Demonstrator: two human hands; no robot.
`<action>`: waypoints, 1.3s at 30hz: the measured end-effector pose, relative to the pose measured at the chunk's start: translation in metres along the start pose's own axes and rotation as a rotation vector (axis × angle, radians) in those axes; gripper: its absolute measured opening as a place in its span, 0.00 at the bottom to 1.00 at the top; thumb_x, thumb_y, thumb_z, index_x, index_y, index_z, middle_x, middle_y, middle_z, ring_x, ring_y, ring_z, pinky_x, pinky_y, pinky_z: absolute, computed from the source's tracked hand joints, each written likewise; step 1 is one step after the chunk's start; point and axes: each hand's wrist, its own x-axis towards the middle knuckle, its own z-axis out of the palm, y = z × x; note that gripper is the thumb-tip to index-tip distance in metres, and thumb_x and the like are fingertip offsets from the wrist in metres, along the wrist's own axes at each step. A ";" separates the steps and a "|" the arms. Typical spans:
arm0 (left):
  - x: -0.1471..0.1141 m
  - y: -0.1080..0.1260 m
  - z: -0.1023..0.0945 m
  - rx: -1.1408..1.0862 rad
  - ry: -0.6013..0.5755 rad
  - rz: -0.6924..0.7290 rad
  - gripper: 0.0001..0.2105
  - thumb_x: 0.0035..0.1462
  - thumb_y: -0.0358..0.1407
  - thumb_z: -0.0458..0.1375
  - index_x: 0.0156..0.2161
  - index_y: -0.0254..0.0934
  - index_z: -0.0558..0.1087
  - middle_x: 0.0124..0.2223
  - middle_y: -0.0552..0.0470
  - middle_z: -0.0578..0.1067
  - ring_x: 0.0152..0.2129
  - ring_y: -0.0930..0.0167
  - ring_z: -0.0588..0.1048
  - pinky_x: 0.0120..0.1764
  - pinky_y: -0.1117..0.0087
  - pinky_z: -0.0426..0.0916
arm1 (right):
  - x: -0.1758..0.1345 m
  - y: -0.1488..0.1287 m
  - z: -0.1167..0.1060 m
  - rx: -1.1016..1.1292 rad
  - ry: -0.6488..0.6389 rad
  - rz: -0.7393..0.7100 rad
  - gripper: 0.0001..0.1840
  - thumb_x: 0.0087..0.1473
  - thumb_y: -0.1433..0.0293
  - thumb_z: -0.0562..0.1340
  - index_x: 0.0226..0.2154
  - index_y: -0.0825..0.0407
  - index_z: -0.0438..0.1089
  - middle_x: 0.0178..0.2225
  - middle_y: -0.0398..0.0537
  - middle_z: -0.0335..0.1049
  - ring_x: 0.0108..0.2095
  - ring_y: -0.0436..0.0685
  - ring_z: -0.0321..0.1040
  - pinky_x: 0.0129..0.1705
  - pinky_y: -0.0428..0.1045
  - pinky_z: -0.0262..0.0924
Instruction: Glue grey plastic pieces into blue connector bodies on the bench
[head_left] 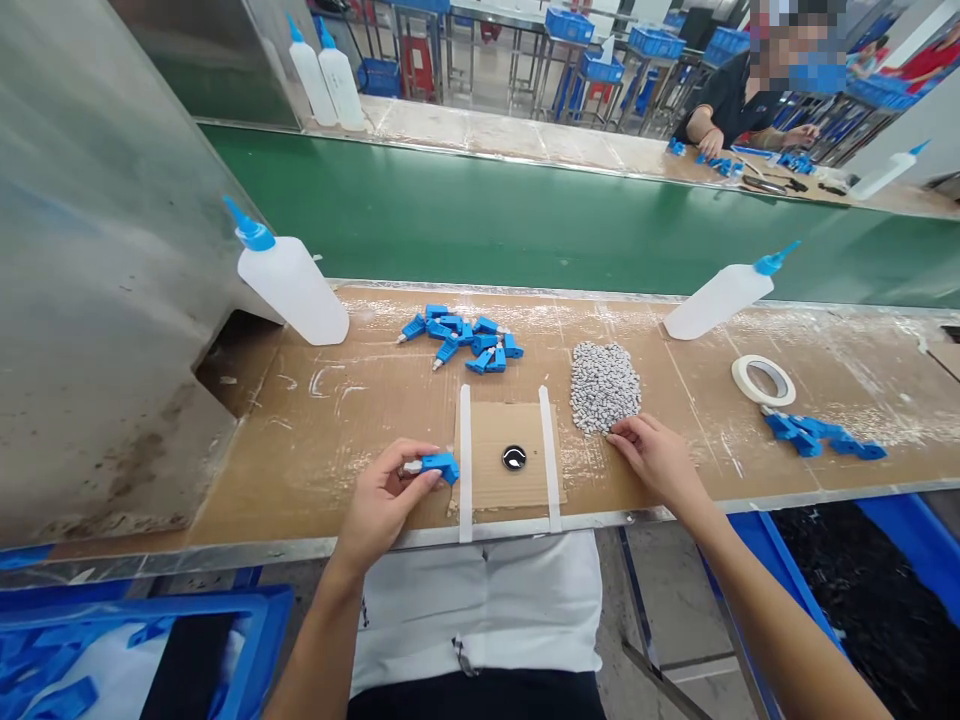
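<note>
My left hand [388,492] pinches a small blue plastic part [441,466] with a pale tip, just left of a taped-down cardboard square [487,425]. On that square sits a round black, glossy piece [514,458]. My right hand [654,455] reaches to the lower edge of a heap of small grey pieces [604,385]. Its thumb and index finger are close together there; whether a piece is between them is too small to make out. Beyond the square lies a pile of similar blue parts [469,338].
White squeeze bottles stand at the left [294,290] and lean at the right [720,300]. A tape roll [763,380] and more blue parts [821,436] lie right. Behind runs a green belt [487,215]; a person [739,105] works across it. Blue bins flank me below.
</note>
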 end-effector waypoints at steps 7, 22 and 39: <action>-0.009 -0.011 -0.007 -0.056 0.014 0.028 0.14 0.54 0.46 0.70 0.40 0.37 0.81 0.39 0.50 0.78 0.26 0.72 0.78 0.33 0.68 0.82 | -0.003 -0.002 -0.007 -0.137 -0.043 0.031 0.12 0.60 0.66 0.57 0.32 0.47 0.77 0.34 0.52 0.78 0.35 0.63 0.74 0.37 0.55 0.66; -0.010 -0.016 -0.009 -0.053 -0.024 0.068 0.10 0.57 0.42 0.69 0.42 0.40 0.83 0.41 0.50 0.78 0.34 0.70 0.80 0.35 0.71 0.81 | 0.018 -0.011 -0.033 0.006 -0.267 0.237 0.09 0.53 0.62 0.58 0.27 0.47 0.68 0.25 0.47 0.74 0.28 0.58 0.71 0.34 0.51 0.61; -0.007 -0.023 -0.011 -0.075 0.002 0.167 0.08 0.60 0.39 0.67 0.43 0.40 0.83 0.38 0.50 0.78 0.34 0.70 0.79 0.37 0.70 0.78 | -0.009 -0.055 0.037 -0.043 -0.113 -0.322 0.13 0.70 0.65 0.53 0.32 0.47 0.65 0.31 0.49 0.70 0.32 0.58 0.69 0.35 0.51 0.65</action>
